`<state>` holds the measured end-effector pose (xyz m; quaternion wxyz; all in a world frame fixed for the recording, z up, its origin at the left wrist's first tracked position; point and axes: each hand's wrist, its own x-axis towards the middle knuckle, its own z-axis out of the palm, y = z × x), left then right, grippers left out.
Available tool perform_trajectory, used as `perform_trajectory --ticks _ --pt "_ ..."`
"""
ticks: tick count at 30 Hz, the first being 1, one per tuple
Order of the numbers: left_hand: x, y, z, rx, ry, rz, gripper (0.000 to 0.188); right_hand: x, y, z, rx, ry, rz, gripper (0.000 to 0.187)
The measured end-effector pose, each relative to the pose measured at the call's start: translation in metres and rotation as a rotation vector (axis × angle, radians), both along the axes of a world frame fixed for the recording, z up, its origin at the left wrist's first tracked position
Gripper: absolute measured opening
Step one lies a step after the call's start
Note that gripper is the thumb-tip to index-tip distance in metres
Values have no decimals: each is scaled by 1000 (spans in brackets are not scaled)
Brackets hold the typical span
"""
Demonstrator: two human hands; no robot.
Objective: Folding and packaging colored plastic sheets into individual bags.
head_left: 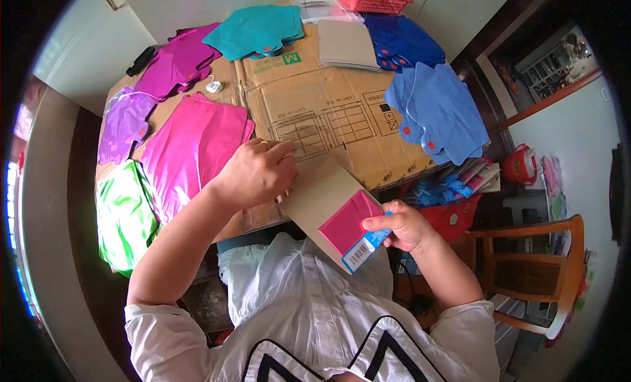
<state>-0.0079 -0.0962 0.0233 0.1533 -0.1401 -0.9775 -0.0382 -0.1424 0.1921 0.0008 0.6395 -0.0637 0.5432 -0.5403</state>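
A flat beige cardboard sheet (320,188) is held at a tilt above my lap, by the table's near edge. On its lower part lies a folded pink cloth (348,221), with a blue and white label card (367,250) along the end. My right hand (399,227) grips that end, its thumb pressing on the pink cloth and label. At the sheet's far left edge, my left hand (259,173) is closed with curled fingers, and its fingertips are partly hidden. Close beside it on the table is a stack of shiny pink cloth pieces (197,142).
Flattened brown cardboard (273,86) covers the table. Around it lie purple (125,122), green (125,214), teal (259,30) and light blue cloth stacks (444,109). Grey boards (346,44) and a pink basket (374,0) are at the back. A wooden chair (526,270) stands at right.
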Motion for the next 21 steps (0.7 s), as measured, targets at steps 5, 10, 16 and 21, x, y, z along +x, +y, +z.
perform_trajectory --ticks 5,10,16,21 --pt "-3 -3 5 59 -21 -10 15 3 -6 -1 -10 44 -139 16" --pt "-4 -3 -3 -9 10 11 14 5 -5 -5 -41 45 -149 17" --pt "4 3 0 137 16 31 15 20 -5 -4 -47 106 -186 21" --pt "11 9 -1 74 43 -13 18 38 -10 -8 -23 237 -225 23"
